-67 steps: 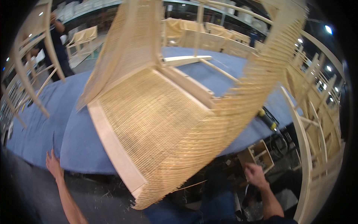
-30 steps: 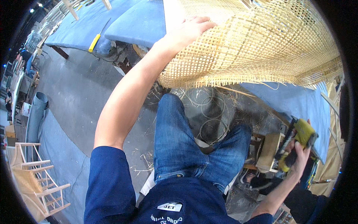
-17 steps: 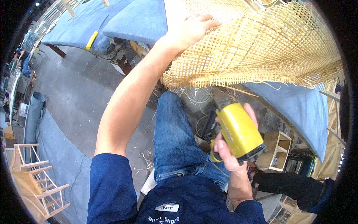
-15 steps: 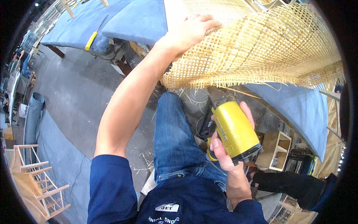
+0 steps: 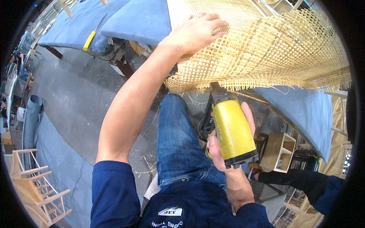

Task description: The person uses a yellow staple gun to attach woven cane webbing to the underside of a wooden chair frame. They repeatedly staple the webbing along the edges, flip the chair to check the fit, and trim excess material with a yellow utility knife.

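A sheet of woven cane webbing (image 5: 262, 53) with frayed edges spreads across the top, its near edge curling up. My left hand (image 5: 197, 32) lies over the sheet's left part, fingers spread and pressing down on it. In my right hand (image 5: 216, 152) is a yellow air staple gun (image 5: 234, 129), gripped with the fingers around its handle. The gun's dark nose (image 5: 218, 91) points up and away from me, at the fringed near edge of the webbing; whether it touches cannot be made out. Most of the handle is hidden behind the body.
A yellow-handled screwdriver (image 5: 89, 40) rests on a blue padded bench (image 5: 64, 32) at the far left. Another blue-covered surface (image 5: 304, 110) is at right, above a small wooden box (image 5: 279, 152). A person's dark-clothed leg (image 5: 296, 180) reaches in at lower right. Wooden frames (image 5: 42, 186) stand lower left.
The staple gun has turned more upright and its nose has come to the webbing's edge. My left hand has shifted slightly, its fingers now spread wider on the webbing.
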Demonstrator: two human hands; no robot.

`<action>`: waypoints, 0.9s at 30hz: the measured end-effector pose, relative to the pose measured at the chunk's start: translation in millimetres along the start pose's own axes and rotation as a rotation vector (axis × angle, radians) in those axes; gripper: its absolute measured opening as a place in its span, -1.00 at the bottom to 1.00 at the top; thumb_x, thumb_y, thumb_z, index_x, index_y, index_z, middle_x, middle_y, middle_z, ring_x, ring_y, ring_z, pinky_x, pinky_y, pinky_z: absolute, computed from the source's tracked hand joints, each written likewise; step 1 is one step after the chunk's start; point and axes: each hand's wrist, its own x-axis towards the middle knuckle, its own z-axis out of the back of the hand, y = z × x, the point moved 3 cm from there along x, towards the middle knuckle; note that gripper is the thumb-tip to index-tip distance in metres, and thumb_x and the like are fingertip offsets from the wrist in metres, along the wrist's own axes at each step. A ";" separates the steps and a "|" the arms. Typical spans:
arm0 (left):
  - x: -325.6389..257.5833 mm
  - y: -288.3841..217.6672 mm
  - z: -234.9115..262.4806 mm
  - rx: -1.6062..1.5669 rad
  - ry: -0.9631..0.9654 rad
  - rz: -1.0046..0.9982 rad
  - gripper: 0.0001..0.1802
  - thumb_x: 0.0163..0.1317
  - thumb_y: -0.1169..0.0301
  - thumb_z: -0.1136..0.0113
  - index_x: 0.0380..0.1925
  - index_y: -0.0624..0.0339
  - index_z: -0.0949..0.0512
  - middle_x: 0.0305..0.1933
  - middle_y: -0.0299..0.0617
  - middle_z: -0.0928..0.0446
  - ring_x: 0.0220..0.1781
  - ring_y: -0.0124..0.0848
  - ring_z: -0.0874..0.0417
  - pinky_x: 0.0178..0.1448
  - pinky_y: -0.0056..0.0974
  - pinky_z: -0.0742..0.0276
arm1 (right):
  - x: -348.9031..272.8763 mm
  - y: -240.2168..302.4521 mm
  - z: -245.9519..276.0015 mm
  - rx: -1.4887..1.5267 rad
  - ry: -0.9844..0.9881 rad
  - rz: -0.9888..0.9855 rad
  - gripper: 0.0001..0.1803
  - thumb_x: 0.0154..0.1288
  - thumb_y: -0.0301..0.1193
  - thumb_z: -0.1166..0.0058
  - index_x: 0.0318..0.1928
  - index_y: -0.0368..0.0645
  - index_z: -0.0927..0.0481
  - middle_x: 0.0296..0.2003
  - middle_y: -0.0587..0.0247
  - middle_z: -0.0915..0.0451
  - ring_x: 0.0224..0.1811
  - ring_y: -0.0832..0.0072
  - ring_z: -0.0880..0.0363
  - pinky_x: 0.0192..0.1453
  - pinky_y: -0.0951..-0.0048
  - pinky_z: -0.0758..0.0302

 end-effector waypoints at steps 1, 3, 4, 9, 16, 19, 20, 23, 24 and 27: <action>0.4 -0.9 0.2 0.004 0.005 0.004 -0.50 0.45 -0.02 0.07 0.27 -0.08 -0.46 0.42 -0.09 -0.35 0.49 -0.17 -0.28 0.53 0.00 -0.14 | -0.7 -1.6 -0.8 0.022 -0.006 0.004 -0.01 0.13 -0.61 -0.09 0.51 -0.18 0.16 0.05 -0.12 -0.50 -0.53 0.51 -0.56 -0.46 0.53 -0.57; 1.4 0.8 -1.0 0.017 0.001 -0.016 -0.50 0.45 -0.01 0.07 0.27 -0.08 -0.46 0.42 -0.09 -0.35 0.49 -0.17 -0.28 0.53 0.01 -0.14 | -4.1 -7.9 -3.5 0.096 -0.023 0.008 -0.01 0.11 -0.62 -0.08 0.50 -0.20 0.15 0.05 -0.11 -0.50 -0.54 0.51 -0.56 -0.46 0.52 -0.57; 1.9 1.4 -1.9 0.023 -0.001 -0.026 -0.50 0.45 0.00 0.07 0.28 -0.08 -0.45 0.42 -0.09 -0.35 0.49 -0.17 -0.28 0.52 0.01 -0.15 | -4.5 -8.4 -4.3 0.136 -0.029 0.011 -0.02 0.10 -0.62 -0.08 0.50 -0.22 0.14 0.05 -0.10 -0.50 -0.53 0.51 -0.56 -0.46 0.53 -0.56; -2.0 3.7 -5.4 0.070 -0.022 -0.038 -0.50 0.44 0.01 0.05 0.28 -0.08 -0.44 0.41 -0.11 -0.36 0.48 -0.18 -0.30 0.51 0.04 -0.16 | 5.6 0.2 -7.5 0.067 -0.035 0.122 -0.05 0.09 -0.61 -0.09 0.48 -0.29 0.06 0.04 -0.07 -0.51 -0.45 0.53 -0.58 -0.40 0.58 -0.55; -5.5 -1.1 -1.9 0.100 -0.083 -0.056 -0.52 0.44 0.02 0.03 0.26 -0.11 -0.45 0.36 -0.15 -0.41 0.44 -0.19 -0.35 0.48 0.07 -0.20 | 4.2 -2.0 -9.1 0.069 -0.055 0.069 -0.08 0.08 -0.59 -0.10 0.46 -0.34 0.02 -0.05 -0.08 -0.60 -0.24 0.48 -0.61 -0.27 0.60 -0.54; -4.8 -8.4 0.3 0.120 -0.046 -0.032 -0.54 0.43 0.03 0.01 0.24 -0.11 -0.46 0.33 -0.17 -0.43 0.42 -0.18 -0.37 0.46 0.07 -0.23 | 6.4 -1.7 -8.4 0.043 -0.053 0.109 -0.09 0.08 -0.58 -0.10 0.45 -0.33 0.00 -0.07 -0.10 -0.62 -0.26 0.51 -0.61 -0.28 0.60 -0.54; -5.0 -6.9 -0.2 0.114 -0.058 -0.034 -0.54 0.43 0.04 0.01 0.24 -0.11 -0.46 0.32 -0.17 -0.43 0.42 -0.18 -0.38 0.46 0.07 -0.23 | 7.9 -1.3 -8.8 0.017 -0.049 0.131 -0.09 0.08 -0.58 -0.11 0.45 -0.32 0.00 -0.07 -0.11 -0.62 -0.27 0.52 -0.61 -0.28 0.60 -0.53; -4.9 -4.2 -1.6 0.096 -0.086 -0.038 -0.55 0.42 0.04 -0.01 0.23 -0.10 -0.47 0.31 -0.17 -0.44 0.41 -0.16 -0.38 0.45 0.06 -0.24 | 10.8 0.0 -6.6 -0.039 -0.033 0.145 -0.09 0.09 -0.57 -0.11 0.45 -0.31 -0.01 -0.08 -0.11 -0.62 -0.29 0.52 -0.61 -0.29 0.61 -0.52; -5.4 -4.5 -1.8 0.090 -0.090 -0.039 -0.55 0.41 0.04 -0.01 0.23 -0.10 -0.47 0.31 -0.17 -0.44 0.41 -0.16 -0.38 0.45 0.06 -0.24 | 10.4 0.1 -6.1 -0.005 -0.027 0.122 -0.10 0.09 -0.57 -0.11 0.45 -0.31 -0.01 -0.08 -0.11 -0.62 -0.28 0.51 -0.62 -0.29 0.61 -0.52; -6.2 -6.3 -0.8 0.086 -0.095 -0.034 -0.54 0.41 0.04 -0.02 0.23 -0.10 -0.47 0.30 -0.17 -0.45 0.41 -0.16 -0.38 0.45 0.06 -0.25 | 6.7 -2.8 -4.5 0.062 -0.009 0.063 -0.11 0.09 -0.57 -0.09 0.45 -0.31 -0.02 -0.08 -0.09 -0.62 -0.20 0.45 -0.65 -0.28 0.61 -0.52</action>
